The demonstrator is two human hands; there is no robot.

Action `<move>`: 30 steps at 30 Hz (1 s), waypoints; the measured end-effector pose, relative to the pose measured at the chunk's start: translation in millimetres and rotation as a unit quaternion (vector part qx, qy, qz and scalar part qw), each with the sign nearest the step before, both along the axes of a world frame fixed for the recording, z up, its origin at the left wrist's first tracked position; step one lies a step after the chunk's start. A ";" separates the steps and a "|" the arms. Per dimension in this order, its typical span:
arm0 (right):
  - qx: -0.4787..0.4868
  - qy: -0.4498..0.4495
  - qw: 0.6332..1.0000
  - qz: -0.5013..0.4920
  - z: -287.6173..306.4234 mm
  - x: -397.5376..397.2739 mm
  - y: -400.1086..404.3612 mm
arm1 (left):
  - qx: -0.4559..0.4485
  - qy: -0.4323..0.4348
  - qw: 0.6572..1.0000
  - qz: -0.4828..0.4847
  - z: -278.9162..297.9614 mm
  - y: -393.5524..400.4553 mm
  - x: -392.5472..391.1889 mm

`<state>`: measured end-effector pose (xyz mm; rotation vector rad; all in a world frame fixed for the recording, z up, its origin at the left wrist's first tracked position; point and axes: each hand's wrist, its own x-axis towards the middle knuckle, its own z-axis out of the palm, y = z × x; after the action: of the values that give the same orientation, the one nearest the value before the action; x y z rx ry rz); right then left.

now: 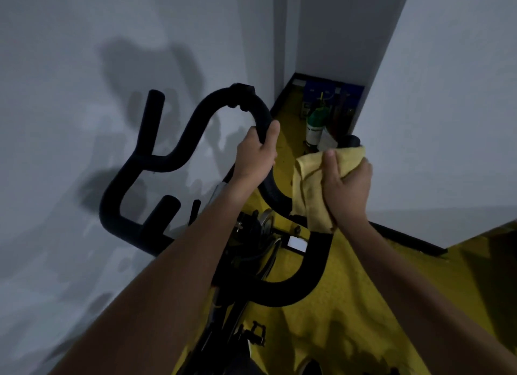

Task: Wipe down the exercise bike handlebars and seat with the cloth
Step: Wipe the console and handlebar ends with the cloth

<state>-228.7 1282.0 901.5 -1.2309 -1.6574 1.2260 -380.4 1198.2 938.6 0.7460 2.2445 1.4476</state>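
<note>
Both forearms reaching forward. Left hand (256,153) clasped bare around handlebars (195,128) centre loop. Right hand (348,184) nearer, gripping yellow cloth (307,179) wrapped over right bar end, long axis running away toward corner. Seat out of view.

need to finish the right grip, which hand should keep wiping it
Right. The right hand already holds the yellow cloth around that bar end, while the left hand grips the bare handlebar loop.

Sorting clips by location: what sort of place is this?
Probably a home workout corner: black handlebars of an exercise bike, bare white walls, yellow floor.
</note>
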 end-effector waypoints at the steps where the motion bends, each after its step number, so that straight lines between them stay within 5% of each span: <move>1: 0.010 0.003 1.000 -0.011 -0.6 -1.8 1.2 | -0.026 -0.008 0.999 -0.023 4.8 -4.8 -2.8; 15: 0.109 -0.034 0.993 -0.018 -5.7 -0.2 -10.6 | -0.113 0.136 0.984 -0.033 -0.2 -89.1 -4.3; 30: -0.043 -0.006 0.999 0.019 -33.1 34.1 -58.7 | -0.050 0.201 0.977 0.058 -19.0 -153.8 42.0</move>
<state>-194.6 1223.3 868.4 -1.2671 -1.6587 1.3266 -338.4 1044.5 919.5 0.9587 2.6818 1.3143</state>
